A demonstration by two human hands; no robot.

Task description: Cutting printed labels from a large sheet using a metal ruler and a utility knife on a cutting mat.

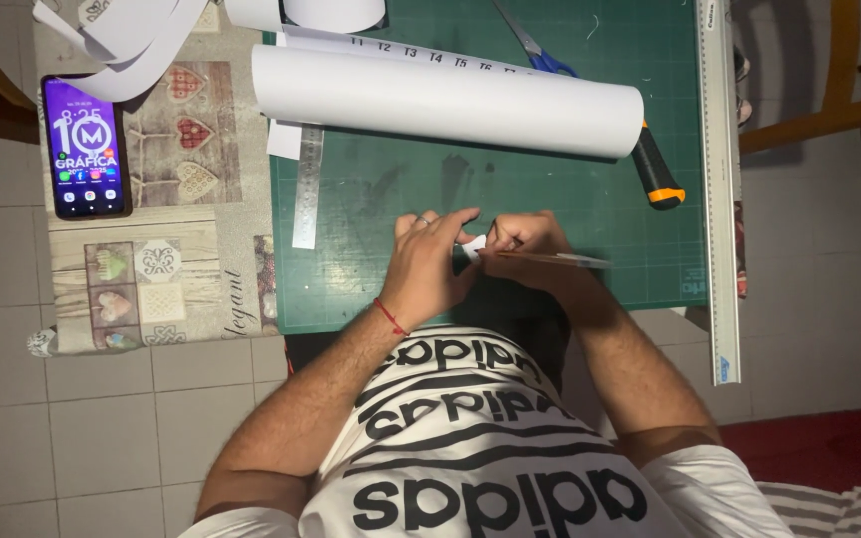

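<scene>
My left hand (pixel 429 267), with a red string on its wrist, and my right hand (pixel 525 249) meet over the near part of a green cutting mat (pixel 600 224). Between their fingertips they pinch a small white piece of paper (pixel 472 243). My right hand also holds a thin brownish stick-like tool (pixel 555 260) that points to the right; what kind of tool it is cannot be told. My fingers hide most of the paper piece.
A rolled white paper sheet (pixel 440 100) lies across the mat. Next to it are an orange-and-black utility knife (pixel 658 174), blue-handled scissors (pixel 542 52), a short steel ruler (pixel 307 189) and a long metal straightedge (pixel 717 189). A lit phone (pixel 84 147) and curled paper strips (pixel 122 45) lie at the left.
</scene>
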